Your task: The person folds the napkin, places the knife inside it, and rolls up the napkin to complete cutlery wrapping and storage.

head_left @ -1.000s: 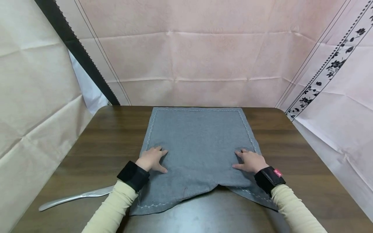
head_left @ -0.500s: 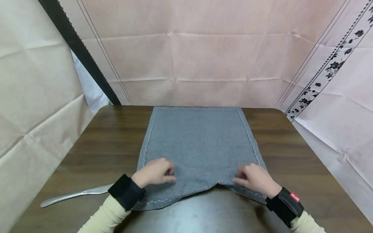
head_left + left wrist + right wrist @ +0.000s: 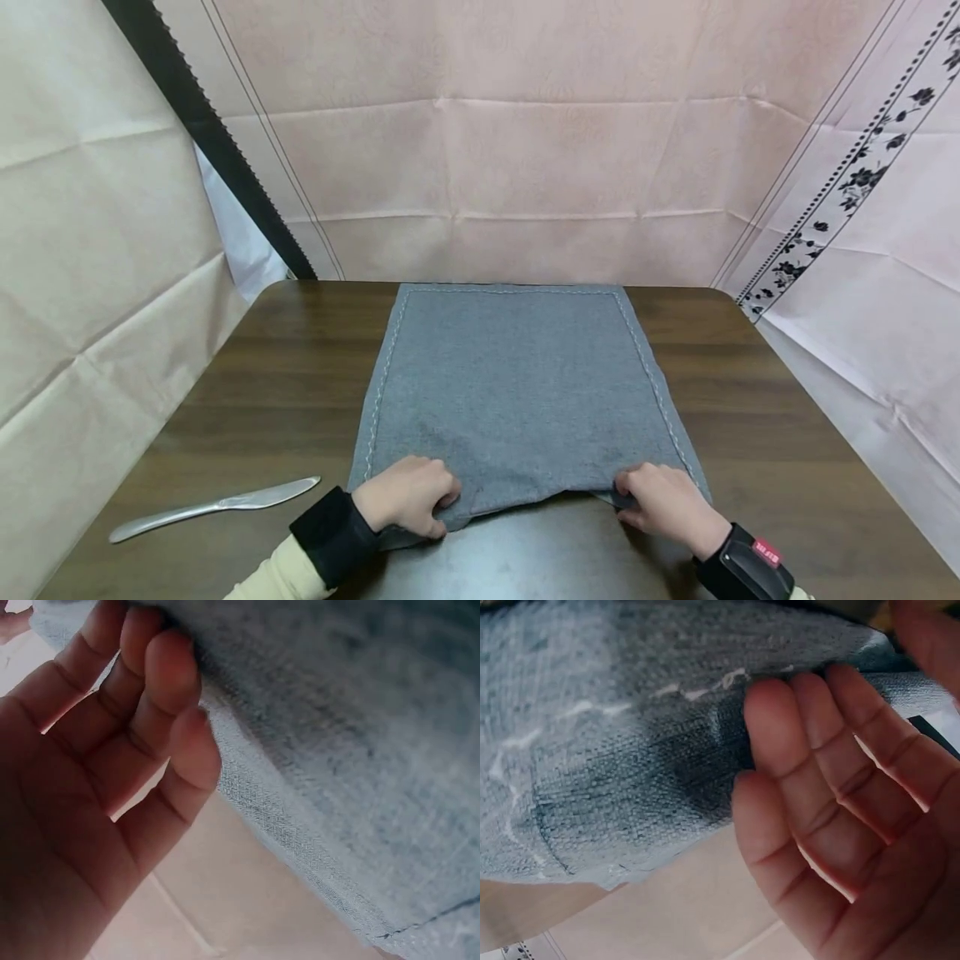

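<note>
A grey-blue cloth (image 3: 517,375) with pale stitching along its border lies on the wooden table, its near edge bunched and raised in the middle. At the near left part of that edge my left hand (image 3: 412,497) pinches the fabric with curled fingers. My right hand (image 3: 667,508) grips the edge near the right corner, where a small fold shows under the fingers. In the left wrist view the fingertips (image 3: 196,746) lie against the cloth's underside. The right wrist view shows fingertips (image 3: 769,709) bent against the stitched border. The near left corner is hidden behind the left hand.
A silver table knife (image 3: 217,505) lies to the left of the cloth, tip towards it. Behind and beside the brown table (image 3: 757,417) hang pale creased sheets (image 3: 555,158), one with a black floral band. The table's far edge lines up with the cloth's far edge.
Both hands have left the middle of the cloth, where they lay spread, and come down to its near edge. Their fingers have curled onto the fabric there. The near right flap is now tucked under.
</note>
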A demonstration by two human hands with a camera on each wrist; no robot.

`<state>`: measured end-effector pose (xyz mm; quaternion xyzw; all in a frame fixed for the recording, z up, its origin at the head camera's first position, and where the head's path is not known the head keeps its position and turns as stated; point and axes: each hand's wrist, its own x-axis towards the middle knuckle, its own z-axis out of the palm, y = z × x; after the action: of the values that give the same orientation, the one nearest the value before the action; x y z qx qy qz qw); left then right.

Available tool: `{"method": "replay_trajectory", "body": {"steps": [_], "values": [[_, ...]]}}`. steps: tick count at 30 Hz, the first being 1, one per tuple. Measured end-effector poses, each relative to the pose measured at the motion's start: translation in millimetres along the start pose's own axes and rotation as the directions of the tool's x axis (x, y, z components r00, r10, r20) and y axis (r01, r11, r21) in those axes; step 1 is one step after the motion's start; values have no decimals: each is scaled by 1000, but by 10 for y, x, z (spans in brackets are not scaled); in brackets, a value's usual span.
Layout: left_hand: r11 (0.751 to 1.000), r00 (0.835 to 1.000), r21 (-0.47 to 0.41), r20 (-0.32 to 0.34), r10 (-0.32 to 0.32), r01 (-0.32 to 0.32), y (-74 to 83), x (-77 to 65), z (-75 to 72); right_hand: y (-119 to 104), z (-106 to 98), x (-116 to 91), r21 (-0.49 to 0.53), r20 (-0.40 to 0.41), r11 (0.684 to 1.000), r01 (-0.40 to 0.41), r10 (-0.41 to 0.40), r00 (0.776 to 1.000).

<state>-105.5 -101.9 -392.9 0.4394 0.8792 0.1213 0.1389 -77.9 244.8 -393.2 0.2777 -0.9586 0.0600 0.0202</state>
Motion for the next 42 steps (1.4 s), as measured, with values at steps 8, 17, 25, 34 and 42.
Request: {"method": "replay_trajectory", "body": {"steps": [8,17,25,34,42], "values": [[997,999,-80,-41,9,-12,-21,-32,-49,7,43,23,4,-4,999,50,-50,999],[997,996,-37,-40,-76,75,-7,-80,-59,81,-55,-108,134,2,977,165,-166,986],[995,995,53,-45,-86,88,-25,-135,-37,106,-115,-174,195,68,966,172,-188,980],[999,999,-9,-19,-40,40,-64,-364,-101,292,-129,-156,327,147,929,176,-234,961],[991,999,-132,-32,-36,31,-226,-361,-209,381,-153,74,92,58,994,59,-65,996]]}}
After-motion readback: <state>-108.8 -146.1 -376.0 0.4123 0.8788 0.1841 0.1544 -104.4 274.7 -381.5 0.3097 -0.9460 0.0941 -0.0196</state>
